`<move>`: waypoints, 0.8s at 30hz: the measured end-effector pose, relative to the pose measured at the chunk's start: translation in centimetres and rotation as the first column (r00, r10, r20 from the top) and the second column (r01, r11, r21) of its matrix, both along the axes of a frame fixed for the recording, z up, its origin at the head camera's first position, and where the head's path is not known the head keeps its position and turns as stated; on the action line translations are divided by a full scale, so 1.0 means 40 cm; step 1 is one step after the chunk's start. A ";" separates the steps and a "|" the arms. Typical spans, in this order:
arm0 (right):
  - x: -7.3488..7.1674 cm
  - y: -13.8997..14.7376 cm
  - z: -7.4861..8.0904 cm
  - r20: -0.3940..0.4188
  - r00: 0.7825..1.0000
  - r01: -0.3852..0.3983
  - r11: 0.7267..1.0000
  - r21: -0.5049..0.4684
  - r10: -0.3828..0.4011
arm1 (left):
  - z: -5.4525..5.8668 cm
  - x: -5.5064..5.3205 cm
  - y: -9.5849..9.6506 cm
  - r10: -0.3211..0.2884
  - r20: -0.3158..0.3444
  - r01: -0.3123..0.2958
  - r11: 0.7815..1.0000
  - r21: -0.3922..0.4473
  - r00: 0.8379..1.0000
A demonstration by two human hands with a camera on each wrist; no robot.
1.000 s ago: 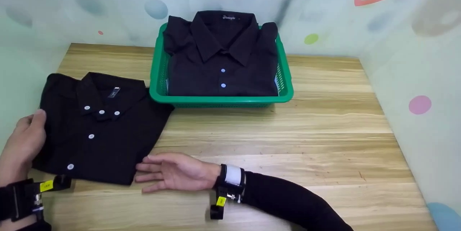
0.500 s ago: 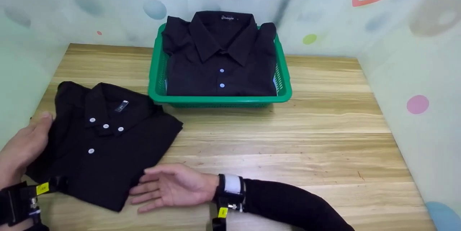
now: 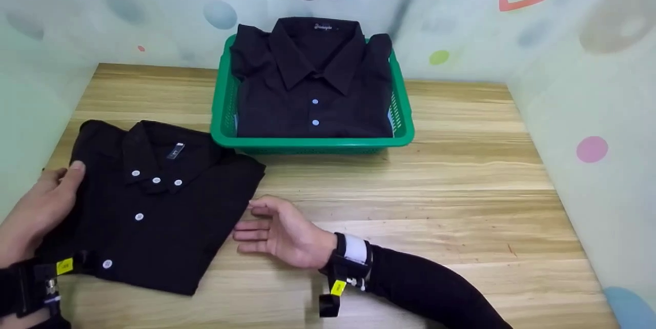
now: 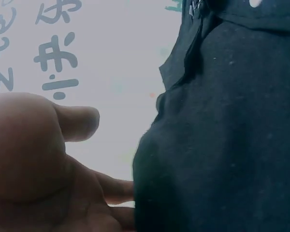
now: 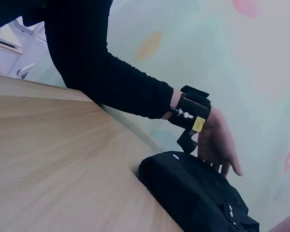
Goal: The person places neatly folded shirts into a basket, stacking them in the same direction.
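Note:
A folded black shirt (image 3: pixel 154 237) with white buttons lies on the wooden table, slightly turned. My left hand (image 3: pixel 43 208) is at its left side. In the left wrist view, the thumb (image 4: pixel 79 123) stands apart from the cloth while the fingers of that hand run behind the shirt's edge (image 4: pixel 203 145), their tips hidden. On the opposite side my right hand (image 3: pixel 289 234) has its fingers extended, palm turned up, fingertips right at the shirt's right edge. The right wrist view looks across at the left hand (image 5: pixel 217 142) beside the shirt (image 5: pixel 193 191).
A green plastic basket (image 3: pixel 312 142) stands at the back of the table (image 3: pixel 461 190), close behind the shirt's upper right corner. Another folded black shirt (image 3: pixel 287 114) lies in it. Patterned walls (image 3: pixel 589 88) border the table at the back and sides.
The shirt has come toward the front and right, its right corner now below the basket's front left corner. My right hand first dropped lower, then moved up and right along the shirt's edge.

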State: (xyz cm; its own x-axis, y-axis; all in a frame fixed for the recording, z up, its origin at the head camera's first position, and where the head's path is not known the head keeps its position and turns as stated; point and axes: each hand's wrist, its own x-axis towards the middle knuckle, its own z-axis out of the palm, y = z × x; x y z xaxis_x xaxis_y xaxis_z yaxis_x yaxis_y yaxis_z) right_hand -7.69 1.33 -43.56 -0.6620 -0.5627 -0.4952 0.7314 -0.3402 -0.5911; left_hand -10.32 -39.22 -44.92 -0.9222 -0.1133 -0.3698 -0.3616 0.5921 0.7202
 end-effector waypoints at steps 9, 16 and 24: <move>-0.015 0.000 -0.002 0.030 1.000 0.003 0.999 -0.038 -0.001 | 0.012 -0.007 0.042 -0.080 0.000 0.080 0.995 0.057 0.997; -0.016 -0.001 -0.008 0.012 1.000 -0.011 0.997 -0.070 0.012 | 0.042 0.001 0.104 -0.128 0.018 0.127 0.991 0.040 0.992; -0.018 -0.005 -0.019 -0.035 0.998 -0.058 0.994 -0.088 0.055 | 0.057 0.011 0.134 -0.138 0.081 0.119 0.971 0.206 0.987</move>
State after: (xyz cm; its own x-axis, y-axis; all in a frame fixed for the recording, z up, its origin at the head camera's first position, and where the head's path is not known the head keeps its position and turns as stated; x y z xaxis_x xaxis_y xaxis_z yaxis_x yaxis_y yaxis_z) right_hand -8.39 1.12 -44.32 -0.6427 -0.6403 -0.4206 0.7320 -0.3512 -0.5838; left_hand -9.86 -33.84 -42.64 -0.8843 0.0893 -0.4584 -0.3633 0.4852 0.7954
